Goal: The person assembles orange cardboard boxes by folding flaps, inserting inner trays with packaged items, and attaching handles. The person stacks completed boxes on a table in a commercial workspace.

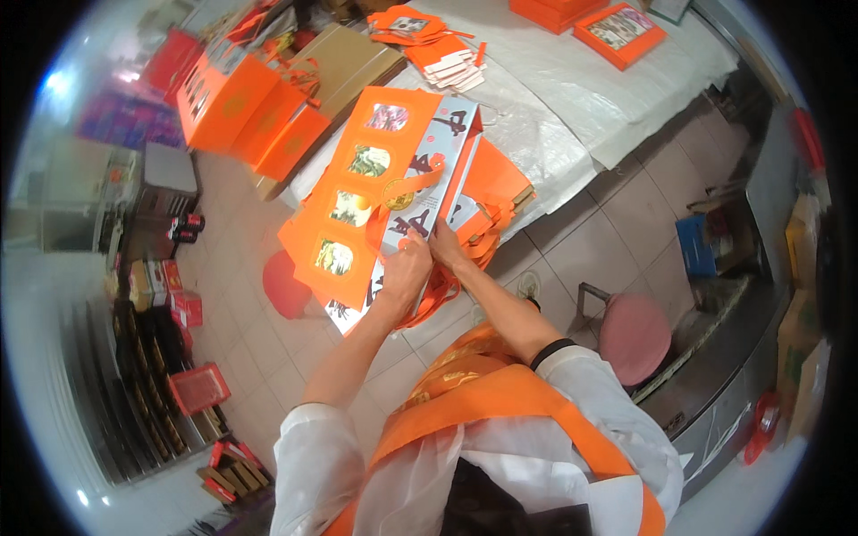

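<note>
A long orange and silver cardboard gift box (360, 239) lies tilted across the near end of the table, with several food pictures on its orange panel and dark lettering on the silver one. An orange ribbon (427, 181) with a gold round seal crosses it. My left hand (407, 265) is closed on the box's near edge, thumb side up. Close beside it, my right hand (444, 244) grips the right side panel; its fingertips are partly hidden. Beneath the box, more orange flat cardboard pieces (500, 176) stick out on both sides.
A table with a whitish plastic cover (559, 98) extends ahead. Orange boxes (241, 116) and a brown carton (353, 62) stand at left; orange cards (451, 64) lie farther back. A red stool (288, 284) is left, a pink stool (635, 338) right, shelves (147, 384) far left.
</note>
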Tool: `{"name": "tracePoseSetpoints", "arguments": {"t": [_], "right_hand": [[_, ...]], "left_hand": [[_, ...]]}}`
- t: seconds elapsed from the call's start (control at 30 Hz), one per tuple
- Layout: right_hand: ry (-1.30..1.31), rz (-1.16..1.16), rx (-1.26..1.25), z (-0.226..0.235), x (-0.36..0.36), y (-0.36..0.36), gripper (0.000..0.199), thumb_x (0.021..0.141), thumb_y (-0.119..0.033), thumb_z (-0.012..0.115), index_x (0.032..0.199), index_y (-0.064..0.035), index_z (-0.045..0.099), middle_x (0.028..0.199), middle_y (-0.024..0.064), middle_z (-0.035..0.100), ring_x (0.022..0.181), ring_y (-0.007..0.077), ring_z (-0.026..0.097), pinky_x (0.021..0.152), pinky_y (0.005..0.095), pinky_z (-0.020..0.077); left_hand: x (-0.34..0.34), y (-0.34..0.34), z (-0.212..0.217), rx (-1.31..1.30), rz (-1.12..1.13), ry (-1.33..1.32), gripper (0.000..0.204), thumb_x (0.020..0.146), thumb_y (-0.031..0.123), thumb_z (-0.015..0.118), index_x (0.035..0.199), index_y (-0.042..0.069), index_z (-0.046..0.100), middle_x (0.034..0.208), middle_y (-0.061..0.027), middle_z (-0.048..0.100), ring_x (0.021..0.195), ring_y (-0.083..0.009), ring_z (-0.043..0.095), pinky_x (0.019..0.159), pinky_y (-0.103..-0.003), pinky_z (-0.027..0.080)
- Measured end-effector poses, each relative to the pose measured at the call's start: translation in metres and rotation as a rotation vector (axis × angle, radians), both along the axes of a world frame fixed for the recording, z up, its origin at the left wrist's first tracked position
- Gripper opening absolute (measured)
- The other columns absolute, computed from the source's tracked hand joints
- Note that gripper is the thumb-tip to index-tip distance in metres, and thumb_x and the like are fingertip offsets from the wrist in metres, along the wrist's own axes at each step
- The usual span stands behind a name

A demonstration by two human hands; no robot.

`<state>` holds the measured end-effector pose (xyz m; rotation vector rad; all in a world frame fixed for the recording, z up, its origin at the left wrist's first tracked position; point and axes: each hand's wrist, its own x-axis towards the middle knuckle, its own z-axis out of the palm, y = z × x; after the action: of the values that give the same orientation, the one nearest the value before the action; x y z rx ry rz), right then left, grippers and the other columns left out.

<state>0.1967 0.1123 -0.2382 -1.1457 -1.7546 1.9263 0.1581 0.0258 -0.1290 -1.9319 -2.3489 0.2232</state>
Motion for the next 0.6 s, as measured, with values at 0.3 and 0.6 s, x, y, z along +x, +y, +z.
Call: {"name": "tracePoseSetpoints", "arguments": {"t": [0.3,0.6], "right_hand": [[0.024,0.244,-0.263,0.018,0.042,0.03,0.033,0.091,-0.034,0.05,0.101,-0.0019,0.051,0.085,0.0041,0.057,0.074,0.0143,0.055,0.066,0.0295,0.0456],[0.073,-0.513,-0.28,-0.025,0.18,0.385,0.033,0.087,-0.031,0.055,0.109,-0.0062,0.049,0.095,0.0076,0.058,0.085,0.0168,0.057,0.067,0.0323,0.0501]], "left_hand": [[-0.002,-0.008,-0.01,0.018,0.003,-0.007,0.047,0.077,0.001,0.049,0.119,-0.018,0.038,0.067,-0.0108,0.058,0.053,-0.0182,0.06,0.045,-0.028,0.046],[0.008,-0.002,-0.01,-0.272,0.324,-0.146,0.055,0.077,0.018,0.061,0.123,-0.004,0.039,0.083,-0.0176,0.06,0.07,-0.0317,0.059,0.061,-0.042,0.045]]}}
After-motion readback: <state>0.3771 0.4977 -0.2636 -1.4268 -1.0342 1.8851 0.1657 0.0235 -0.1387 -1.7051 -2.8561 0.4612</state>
